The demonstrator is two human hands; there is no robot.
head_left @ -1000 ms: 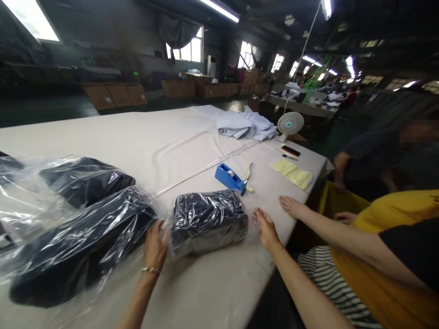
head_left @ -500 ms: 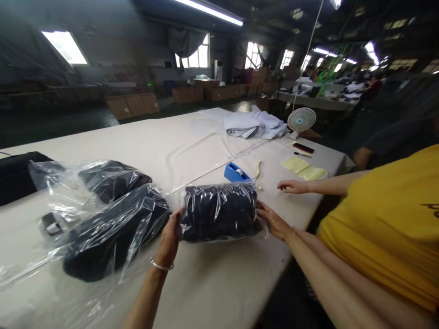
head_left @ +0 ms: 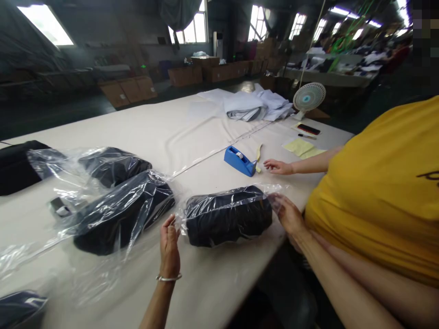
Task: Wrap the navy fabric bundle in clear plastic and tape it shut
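1. At the middle of the frame, the bagged dark bundle [head_left: 229,214] now lies on the tabletop [head_left: 144,132], lowered from its raised tilt half a second ago.
2. Left hand [head_left: 170,246], fingers open and flat, sits just beside its left end; whether they touch is unclear.
3. Right hand [head_left: 288,214] has loosely curled fingers on the plastic at its right end.
4. A co-worker's hand [head_left: 278,167] has neared the blue tape dispenser [head_left: 239,160], upper right.

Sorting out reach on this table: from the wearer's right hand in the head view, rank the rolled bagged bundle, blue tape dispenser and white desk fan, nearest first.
From the right hand:
1. Rolled bagged bundle, touching it, to its left.
2. Blue tape dispenser, beyond, mid-table.
3. White desk fan, far corner.
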